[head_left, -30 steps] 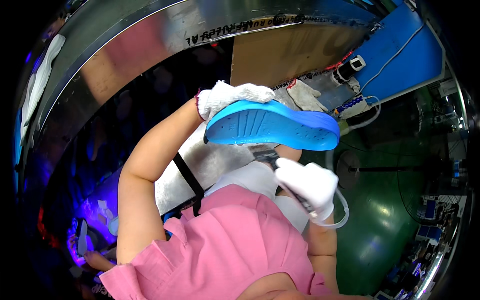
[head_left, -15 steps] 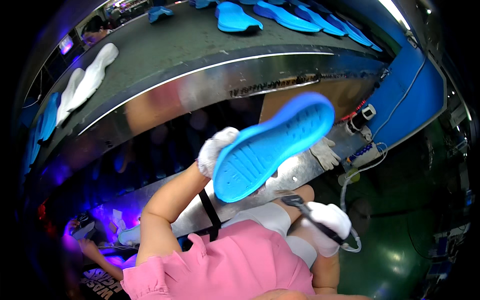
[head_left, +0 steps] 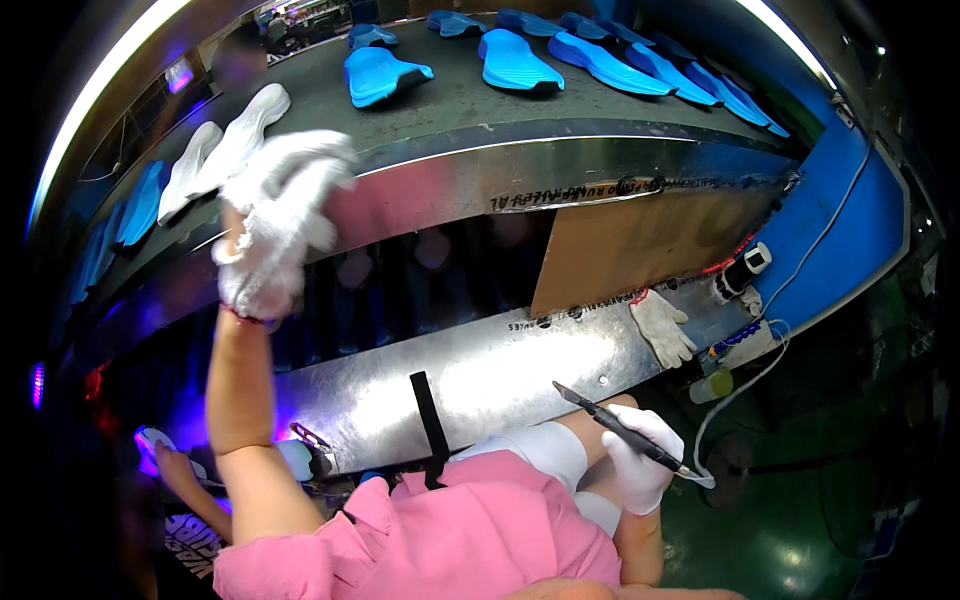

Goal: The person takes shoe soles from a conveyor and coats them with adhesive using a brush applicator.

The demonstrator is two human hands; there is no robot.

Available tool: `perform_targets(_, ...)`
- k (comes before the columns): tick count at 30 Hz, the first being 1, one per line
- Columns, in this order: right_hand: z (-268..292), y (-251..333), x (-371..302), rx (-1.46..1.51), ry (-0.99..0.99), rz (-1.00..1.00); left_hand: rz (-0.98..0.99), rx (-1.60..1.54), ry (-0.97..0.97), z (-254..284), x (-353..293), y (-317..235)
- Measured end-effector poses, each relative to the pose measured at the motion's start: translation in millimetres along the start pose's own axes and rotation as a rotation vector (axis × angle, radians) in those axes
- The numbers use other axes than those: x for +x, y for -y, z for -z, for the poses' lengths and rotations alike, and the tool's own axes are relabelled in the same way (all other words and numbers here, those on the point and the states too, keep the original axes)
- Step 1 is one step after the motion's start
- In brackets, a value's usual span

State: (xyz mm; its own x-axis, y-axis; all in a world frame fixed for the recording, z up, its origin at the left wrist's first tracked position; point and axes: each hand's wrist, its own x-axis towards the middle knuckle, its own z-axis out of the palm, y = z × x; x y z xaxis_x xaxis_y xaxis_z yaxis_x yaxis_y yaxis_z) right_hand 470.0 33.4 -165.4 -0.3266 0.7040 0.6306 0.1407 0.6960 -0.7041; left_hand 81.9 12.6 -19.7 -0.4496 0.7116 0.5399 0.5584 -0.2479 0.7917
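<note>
My left hand point(head_left: 280, 215), in a white knit glove, is raised over the near edge of the dark belt point(head_left: 440, 110). Its fingers are spread, somewhat blurred, with nothing visible in them. Beyond it to the left lie white shoe soles point(head_left: 243, 138); to the right, on the belt, rests a blue shoe sole point(head_left: 385, 77). My right hand point(head_left: 643, 460), also gloved in white, is low over my lap. It is closed around a black-handled brush point(head_left: 630, 435) whose brownish tip points up and left; a pale tube runs from its rear end.
Several more blue soles point(head_left: 610, 65) lie along the belt. Below it are a metal shelf point(head_left: 500, 370), a cardboard sheet point(head_left: 640, 245), a spare glove point(head_left: 662, 328) and a dark cylinder point(head_left: 745, 268). Another person's hand point(head_left: 175, 465) is at the lower left.
The blue sole has left my left hand and now lies on the belt. That hand has moved up and left, its fingers opened. My right hand still holds the brush. The view has shifted slightly.
</note>
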Motion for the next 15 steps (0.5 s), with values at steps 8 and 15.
perform_targets(8, -5, -4, -2, 0.09, -0.101, -0.142, 0.153, 1.619, -0.053, 161, 40, 77)
perform_targets(15, 5, -22, -39, 0.166, -0.396, -0.349, -0.099, -0.283, -0.402, -12, -72, 11)
